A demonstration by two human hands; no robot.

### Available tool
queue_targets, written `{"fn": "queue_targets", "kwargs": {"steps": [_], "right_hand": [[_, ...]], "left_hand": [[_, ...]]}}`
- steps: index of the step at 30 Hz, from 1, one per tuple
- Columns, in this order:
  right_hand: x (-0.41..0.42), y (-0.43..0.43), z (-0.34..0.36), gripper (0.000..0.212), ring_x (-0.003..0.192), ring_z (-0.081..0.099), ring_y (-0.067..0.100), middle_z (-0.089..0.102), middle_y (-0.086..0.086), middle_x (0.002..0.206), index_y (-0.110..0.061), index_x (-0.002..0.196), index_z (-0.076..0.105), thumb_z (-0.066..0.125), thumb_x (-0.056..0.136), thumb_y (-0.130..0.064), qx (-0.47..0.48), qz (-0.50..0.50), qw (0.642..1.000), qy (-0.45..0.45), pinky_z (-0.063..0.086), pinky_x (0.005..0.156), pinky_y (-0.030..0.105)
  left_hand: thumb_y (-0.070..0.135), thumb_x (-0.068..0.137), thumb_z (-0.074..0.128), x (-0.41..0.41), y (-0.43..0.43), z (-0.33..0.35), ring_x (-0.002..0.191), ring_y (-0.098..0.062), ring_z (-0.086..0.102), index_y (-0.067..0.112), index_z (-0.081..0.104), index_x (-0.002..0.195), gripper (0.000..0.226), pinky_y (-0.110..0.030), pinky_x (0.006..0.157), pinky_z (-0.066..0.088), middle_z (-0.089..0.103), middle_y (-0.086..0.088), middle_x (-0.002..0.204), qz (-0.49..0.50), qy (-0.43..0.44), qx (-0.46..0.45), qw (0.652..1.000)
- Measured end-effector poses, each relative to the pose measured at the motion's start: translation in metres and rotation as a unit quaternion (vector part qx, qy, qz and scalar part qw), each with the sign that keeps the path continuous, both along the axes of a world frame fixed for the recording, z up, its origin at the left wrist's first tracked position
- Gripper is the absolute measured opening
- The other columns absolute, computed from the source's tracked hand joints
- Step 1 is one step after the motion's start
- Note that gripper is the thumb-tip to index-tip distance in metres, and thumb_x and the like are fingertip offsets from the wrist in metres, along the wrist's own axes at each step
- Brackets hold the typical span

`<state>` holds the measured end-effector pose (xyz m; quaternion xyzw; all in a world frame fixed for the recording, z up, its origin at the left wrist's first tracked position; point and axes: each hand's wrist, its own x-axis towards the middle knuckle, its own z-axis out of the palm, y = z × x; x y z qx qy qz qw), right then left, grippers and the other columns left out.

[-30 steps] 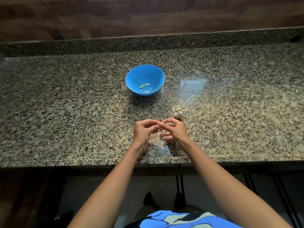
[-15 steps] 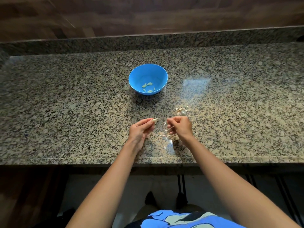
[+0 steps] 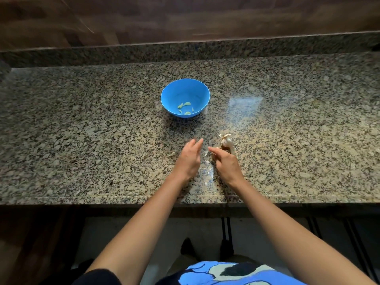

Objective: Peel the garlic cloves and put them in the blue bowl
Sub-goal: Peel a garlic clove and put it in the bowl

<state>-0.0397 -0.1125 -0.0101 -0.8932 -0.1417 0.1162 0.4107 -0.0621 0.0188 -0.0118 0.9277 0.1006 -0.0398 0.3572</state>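
The blue bowl (image 3: 167, 99) stands mid-counter with several peeled garlic cloves (image 3: 186, 104) in it. My left hand (image 3: 189, 159) is stretched toward the bowl and blurred. Its fingers are pressed together, and a pale tip like a peeled garlic clove (image 3: 202, 139) shows at their ends. My right hand (image 3: 226, 162) lies low on the counter, index finger pointing left and the other fingers loosely curled. I see nothing in it. The garlic bulb (image 3: 226, 140) lies just beyond its knuckles. Loose peel scraps (image 3: 208, 171) lie between my hands.
The speckled granite counter (image 3: 82, 140) runs wide to both sides, with its front edge (image 3: 123, 199) just below my wrists. A low granite upstand and a dark wood wall (image 3: 185, 17) close off the back. Another peel scrap (image 3: 171, 154) lies left of my left hand.
My hands have come apart. The left hand moved forward toward the bowl with the clove, and the right hand dropped to the counter beside the bulb.
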Motion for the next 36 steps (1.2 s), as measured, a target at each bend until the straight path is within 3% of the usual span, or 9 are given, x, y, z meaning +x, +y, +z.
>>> {"fn": "queue_targets", "kwargs": {"steps": [3,7,13,17,19,21,26,32,36], "right_hand": [[0.001,0.000,-0.007,0.034,0.048,0.046,0.007,0.065,0.010,0.093,-0.013,0.128,0.052,0.043,0.096,-0.010,0.043,-0.066,0.996,0.029,0.040,0.043,0.012],[0.002,-0.006,-0.013,0.027,0.078,0.061,0.011,0.066,-0.001,0.104,-0.011,0.118,0.059,0.047,0.094,-0.014,0.185,-0.200,0.956,0.107,0.053,0.070,0.023],[0.006,-0.010,-0.007,0.019,0.078,0.061,0.018,0.070,0.006,0.091,-0.010,0.104,0.065,0.051,0.092,-0.011,0.288,-0.277,0.895,0.199,0.050,0.070,0.029],[0.002,-0.012,0.006,0.021,0.063,0.058,0.021,0.065,0.011,0.077,0.007,0.102,0.060,0.052,0.091,-0.008,0.323,-0.246,0.846,0.345,0.050,0.052,0.018],[-0.002,-0.009,0.011,0.022,0.078,0.065,0.027,0.067,0.014,0.084,0.007,0.103,0.060,0.051,0.091,-0.010,0.294,-0.219,0.834,0.412,0.055,0.071,0.028],[-0.005,-0.006,0.016,0.023,0.098,0.065,0.029,0.067,0.017,0.092,0.004,0.103,0.059,0.048,0.094,-0.014,0.307,-0.200,0.806,0.466,0.053,0.084,0.036],[-0.006,-0.006,0.026,0.021,0.105,0.060,0.031,0.063,0.023,0.098,0.001,0.098,0.059,0.042,0.096,-0.012,0.425,-0.212,0.688,0.549,0.048,0.090,0.041],[-0.007,-0.011,0.025,0.009,0.079,0.068,0.028,0.066,0.022,0.087,0.004,0.089,0.062,0.057,0.086,-0.002,0.449,-0.267,0.645,0.558,0.056,0.075,0.038],[-0.006,-0.018,0.024,0.007,0.073,0.070,0.026,0.069,0.022,0.077,0.005,0.084,0.065,0.063,0.078,0.004,0.433,-0.295,0.663,0.535,0.058,0.063,0.033]], "left_hand": [[0.040,0.100,0.024,-0.002,-0.010,-0.003,0.144,-0.023,0.006,0.038,0.018,0.145,0.046,-0.044,0.112,0.010,0.008,-0.003,0.156,-0.077,0.090,0.068,0.991],[0.046,0.096,0.031,-0.026,-0.016,-0.010,0.143,-0.018,-0.003,0.034,0.016,0.146,0.054,-0.038,0.108,0.001,-0.001,0.002,0.156,-0.156,0.058,0.143,0.976],[-0.008,0.071,0.064,-0.058,-0.003,-0.024,0.105,-0.027,0.064,0.003,0.065,0.110,0.040,-0.037,0.092,0.045,0.064,-0.015,0.115,-0.239,-0.199,0.181,0.933],[-0.006,0.077,0.065,-0.041,0.000,-0.017,0.072,-0.020,0.066,0.002,0.068,0.089,0.015,-0.028,0.067,0.058,0.068,-0.009,0.085,-0.144,-0.165,0.124,0.968],[0.002,0.084,0.062,-0.026,-0.007,-0.004,0.074,-0.013,0.065,0.005,0.069,0.094,0.012,-0.019,0.064,0.054,0.069,-0.004,0.088,0.073,-0.071,-0.039,0.994],[0.003,0.081,0.067,-0.015,-0.013,0.008,0.079,-0.012,0.067,0.007,0.071,0.094,0.014,-0.017,0.068,0.054,0.072,-0.004,0.091,0.178,-0.024,-0.228,0.957],[0.011,0.085,0.064,-0.023,-0.028,0.013,0.078,-0.009,0.068,0.013,0.070,0.100,0.016,-0.025,0.071,0.057,0.072,-0.002,0.092,0.080,-0.110,-0.138,0.981],[0.019,0.086,0.064,-0.033,-0.028,0.004,0.104,-0.010,0.056,0.016,0.067,0.112,0.027,-0.040,0.097,0.033,0.066,-0.007,0.116,0.014,-0.207,0.037,0.978],[0.025,0.097,0.043,-0.035,-0.023,0.013,0.135,-0.011,0.033,0.026,0.042,0.137,0.040,-0.034,0.110,0.031,0.038,0.004,0.146,-0.013,-0.086,-0.190,0.978]]}}
